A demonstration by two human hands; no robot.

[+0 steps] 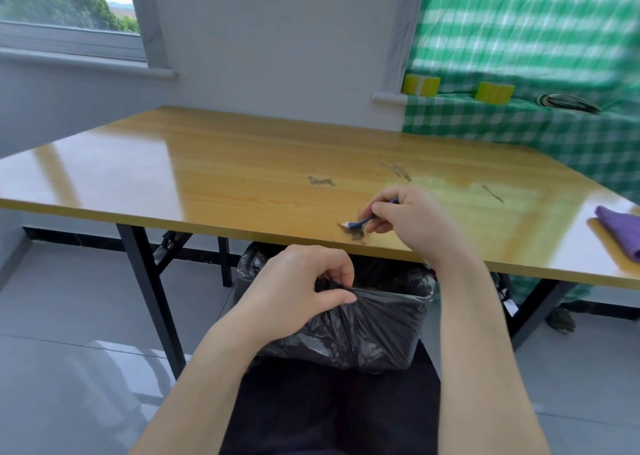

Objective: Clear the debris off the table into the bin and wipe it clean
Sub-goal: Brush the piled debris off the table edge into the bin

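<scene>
- I see a purple cloth at the wooden surface's right edge; beyond, two yellow tape rolls sit on green checked cloth.
- Dark debris is piled by the front edge (fainter smears behind); the right hand pinches a blue brush on it.
- The left hand grips the black bin liner rim below.
</scene>
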